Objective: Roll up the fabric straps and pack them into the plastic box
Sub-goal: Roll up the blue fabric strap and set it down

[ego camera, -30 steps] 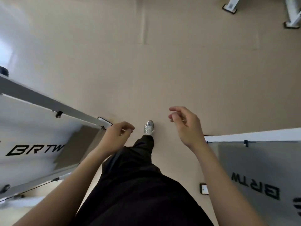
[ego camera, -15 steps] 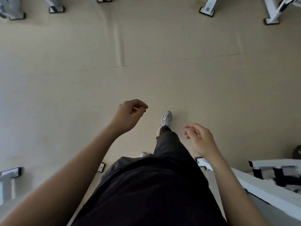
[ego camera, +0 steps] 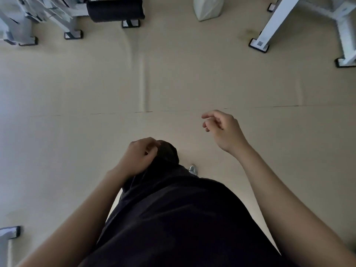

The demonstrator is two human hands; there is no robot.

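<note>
You're keeping both hands loosely curled and empty: left hand (ego camera: 140, 157) hanging just beside your black-trousered knee (ego camera: 168, 153), right hand (ego camera: 224, 130) hovering right of it. Where the straps and box are lying, you cannot tell.

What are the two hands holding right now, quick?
Left hand: open, loosely curled, holding nothing.
Right hand: open, loosely curled, holding nothing.

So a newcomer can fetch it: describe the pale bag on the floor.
Look to the far edge of the tan floor, between the black padded roll and the slanted white frame. The bag stands there, the only soft, pale, creased thing nearby.
</note>
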